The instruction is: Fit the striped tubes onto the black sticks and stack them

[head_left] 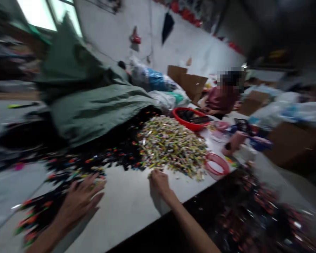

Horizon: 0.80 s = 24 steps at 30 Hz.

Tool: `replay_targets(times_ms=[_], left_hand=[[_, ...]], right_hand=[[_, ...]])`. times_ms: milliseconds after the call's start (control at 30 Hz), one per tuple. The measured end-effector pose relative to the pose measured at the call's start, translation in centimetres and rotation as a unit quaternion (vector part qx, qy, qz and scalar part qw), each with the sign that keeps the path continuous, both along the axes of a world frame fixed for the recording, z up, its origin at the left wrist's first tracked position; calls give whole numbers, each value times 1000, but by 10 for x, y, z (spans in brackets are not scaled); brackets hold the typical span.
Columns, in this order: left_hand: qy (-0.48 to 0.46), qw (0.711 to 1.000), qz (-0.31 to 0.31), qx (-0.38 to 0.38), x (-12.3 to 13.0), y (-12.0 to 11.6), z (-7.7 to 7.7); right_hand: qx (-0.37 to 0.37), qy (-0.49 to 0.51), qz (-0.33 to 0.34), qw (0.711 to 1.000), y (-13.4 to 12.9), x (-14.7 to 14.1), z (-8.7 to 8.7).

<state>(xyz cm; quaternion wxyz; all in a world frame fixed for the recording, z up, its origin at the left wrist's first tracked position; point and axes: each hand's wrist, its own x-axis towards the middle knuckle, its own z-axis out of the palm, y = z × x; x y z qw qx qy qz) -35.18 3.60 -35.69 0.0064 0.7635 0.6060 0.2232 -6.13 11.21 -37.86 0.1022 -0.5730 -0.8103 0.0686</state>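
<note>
Pieces (39, 214), black with coloured tips, pointing every way, by left hand (81, 200)

Pale heap: small multicoloured pieces (172, 146), mounded high, loose, edges spilling outward.
Dark spread: small black pieces with orange and red tips (116, 158), lying flat in a scattered band, touching the heap at its 9 o'clock side.

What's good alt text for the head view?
Two bare hands at a white table: the left hand over dark, colour-tipped small pieces, the right hand at the edge of a heaped multicoloured pile. Beyond, a seated person and a red basket.
</note>
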Motion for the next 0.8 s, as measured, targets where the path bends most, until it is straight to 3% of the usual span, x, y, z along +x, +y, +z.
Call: replay_targets(times_ms=[67,167,267,333,433,567,700,800], left_hand=[[28,999,30,-20,-3,13,7],[-24,988,135,-77,14,63,14],[-66,973,198,-99,32,106,11],[-105,964,216,-115,39,116,5],[-181,948,230,-125,41,110,-2],[-320,906,238,-139,36,85,6],[-503,826,183,-176,47,55,15],[-612,750,145,-206,68,30,11]], right_hand=[[30,-4,23,999,1,-8,-7],[76,13,13,997,-7,-16,-12],[110,41,-12,993,-14,-20,-15],[120,50,-18,991,-16,-21,-17],[120,59,-13,991,-14,-19,-19],[132,112,6,985,-14,-16,-21],[89,225,9,970,-18,-17,-18],[-60,363,-11,930,-25,-24,-9]])
